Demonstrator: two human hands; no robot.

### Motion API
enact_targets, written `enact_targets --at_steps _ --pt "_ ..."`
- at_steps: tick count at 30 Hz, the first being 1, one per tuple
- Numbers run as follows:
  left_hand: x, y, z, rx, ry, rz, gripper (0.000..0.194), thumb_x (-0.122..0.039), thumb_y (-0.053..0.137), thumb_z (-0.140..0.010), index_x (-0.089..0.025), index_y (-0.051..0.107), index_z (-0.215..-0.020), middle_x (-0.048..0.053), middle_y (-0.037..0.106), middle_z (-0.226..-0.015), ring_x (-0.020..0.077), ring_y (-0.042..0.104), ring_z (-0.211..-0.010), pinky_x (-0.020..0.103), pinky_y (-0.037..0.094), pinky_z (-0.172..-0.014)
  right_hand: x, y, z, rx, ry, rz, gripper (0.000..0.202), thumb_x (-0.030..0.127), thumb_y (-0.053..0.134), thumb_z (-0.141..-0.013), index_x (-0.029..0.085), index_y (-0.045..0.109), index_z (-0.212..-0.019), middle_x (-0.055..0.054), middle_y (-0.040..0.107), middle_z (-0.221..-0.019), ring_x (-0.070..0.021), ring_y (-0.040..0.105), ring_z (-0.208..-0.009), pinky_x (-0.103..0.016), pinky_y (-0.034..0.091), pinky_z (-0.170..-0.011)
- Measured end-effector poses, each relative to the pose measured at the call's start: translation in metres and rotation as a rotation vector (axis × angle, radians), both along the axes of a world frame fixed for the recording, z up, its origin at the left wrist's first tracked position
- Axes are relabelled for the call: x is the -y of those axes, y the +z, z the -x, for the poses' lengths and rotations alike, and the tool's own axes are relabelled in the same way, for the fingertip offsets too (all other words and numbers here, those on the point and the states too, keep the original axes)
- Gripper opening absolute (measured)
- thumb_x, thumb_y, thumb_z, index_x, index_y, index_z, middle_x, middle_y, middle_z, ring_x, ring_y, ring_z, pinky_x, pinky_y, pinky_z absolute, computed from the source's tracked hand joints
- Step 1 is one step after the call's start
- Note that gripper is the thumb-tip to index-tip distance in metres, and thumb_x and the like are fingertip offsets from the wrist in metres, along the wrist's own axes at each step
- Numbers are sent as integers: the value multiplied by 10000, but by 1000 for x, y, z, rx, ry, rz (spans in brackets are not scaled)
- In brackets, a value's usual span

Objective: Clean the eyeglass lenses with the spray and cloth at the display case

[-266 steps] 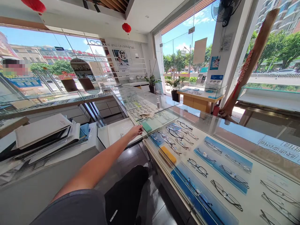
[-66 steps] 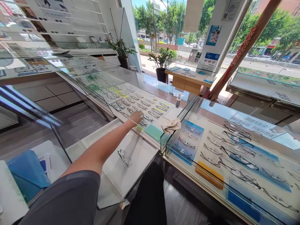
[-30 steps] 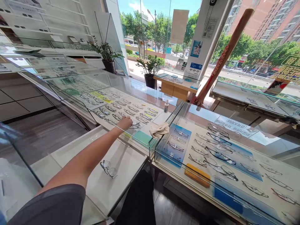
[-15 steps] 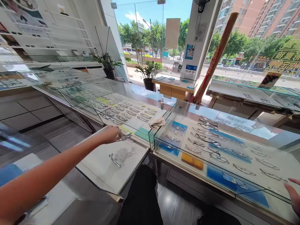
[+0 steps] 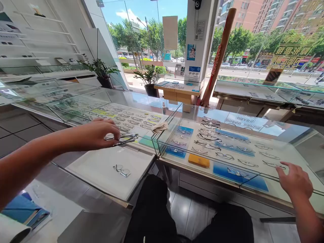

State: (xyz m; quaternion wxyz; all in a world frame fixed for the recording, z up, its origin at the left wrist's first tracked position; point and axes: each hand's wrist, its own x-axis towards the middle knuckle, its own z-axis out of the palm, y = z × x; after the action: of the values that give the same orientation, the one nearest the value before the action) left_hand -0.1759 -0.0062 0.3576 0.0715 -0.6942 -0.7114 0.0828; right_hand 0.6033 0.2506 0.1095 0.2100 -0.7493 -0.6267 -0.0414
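Note:
My left hand (image 5: 105, 132) is closed on a pair of dark-framed glasses (image 5: 126, 138), held in the air above the near end of the left display case. Below it, a second pair of glasses (image 5: 122, 170) lies on the white pull-out drawer (image 5: 96, 172). At the right, my right hand (image 5: 295, 179) has its fingers apart and holds nothing. It is over the right glass display case (image 5: 278, 148), its fingertips close to a pair of glasses (image 5: 273, 164); whether they touch the glass top I cannot tell.
Rows of glasses fill both cases. A crumpled beige cloth (image 5: 160, 127) and a small spray bottle (image 5: 163, 108) sit on the glass near the corner. An orange-yellow case (image 5: 198, 160) lies inside the right case. Blue packets (image 5: 25, 211) are at lower left.
My left hand has drawn back to the left with the glasses. My right hand has come further into view from the right edge. The view has shifted to the right.

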Motion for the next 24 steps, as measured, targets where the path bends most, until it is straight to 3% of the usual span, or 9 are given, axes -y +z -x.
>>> enact_targets --at_steps 3,6,10,15,19,24 --pt "-40 16 -41 99 -169 96 162 -380 687 -910 -272 807 -898 -51 800 -991 205 660 -1127 341 332 -1076 5 8 5 26 7 20 582 572 414 -1002 228 693 -1379 -239 633 -1452 -460 553 -1307 -561 443 -994" --pt "-89 11 -82 131 -282 84 175 -383 692 -898 -247 800 -881 -20 787 -966 249 654 -1126 411 333 -1095 8 13 9 48 1 39 636 600 324 -1048 206 691 -1386 -221 627 -1484 -438 562 -1300 -527 435 -981" --pt "-154 -23 -123 101 -381 54 146 -299 670 -870 -240 794 -820 13 780 -895 275 667 -1071 449 370 -1055 9 15 12 67 19 36 633 592 296 -1064 208 686 -1381 -197 641 -1468 -416 586 -1267 -503 446 -978" --pt "-213 -72 -147 22 -500 -41 125 -266 678 -833 -220 772 -765 77 765 -818 296 649 -983 466 401 -983 7 11 12 61 18 -44 548 541 398 -1023 201 708 -1321 -184 672 -1402 -411 613 -1229 -504 481 -970" --pt "-238 -102 -153 6 -532 -76 115 -230 670 -832 -203 769 -779 117 776 -868 314 643 -1012 470 398 -955 6 9 12 70 29 -63 543 546 391 -1018 214 700 -1316 -166 680 -1379 -401 624 -1219 -503 502 -955" --pt "-252 -126 -153 4 -562 -126 130 -216 652 -862 -189 778 -840 143 775 -957 346 634 -1087 494 384 -977 6 8 12 77 24 -74 551 566 374 -1017 223 701 -1299 -154 684 -1362 -394 627 -1214 -501 505 -956"
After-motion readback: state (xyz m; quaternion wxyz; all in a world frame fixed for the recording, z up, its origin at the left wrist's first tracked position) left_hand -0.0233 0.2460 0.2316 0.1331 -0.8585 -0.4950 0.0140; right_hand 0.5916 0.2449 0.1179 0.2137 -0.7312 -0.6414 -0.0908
